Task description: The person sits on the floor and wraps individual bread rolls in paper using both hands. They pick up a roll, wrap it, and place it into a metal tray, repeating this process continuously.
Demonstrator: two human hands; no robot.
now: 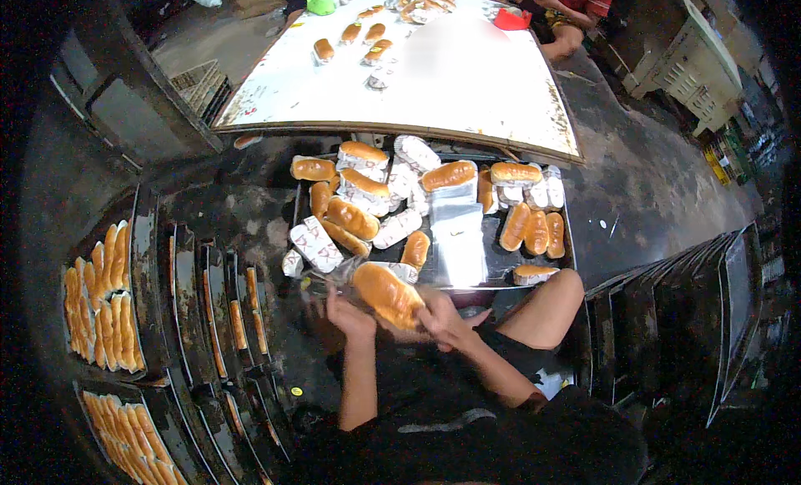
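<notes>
My right hand [444, 319] grips the lower right end of a long glossy bread roll [388, 294] near the front edge of a dark metal tray [566, 234]. Blurred by motion, my left hand [350, 316] holds a clear plastic bag [331, 275] at the roll's upper left end. Whether the roll's tip is inside the bag cannot be told. Many bread rolls in printed paper wrappers lie on the tray, some with the wrapper [316, 244] facing up. A stack of flat clear bags [460, 241] lies at the tray's middle, with one roll [448, 176] on its far end.
Beyond the tray stands a white table [313, 103] with bagged rolls, a green item [320, 3] and a red item [512, 19]. Baking trays filled with rolls [112, 322] stand at the left. Dark trays [663, 316] stand at the right. Another person [566, 22] sits at the far right.
</notes>
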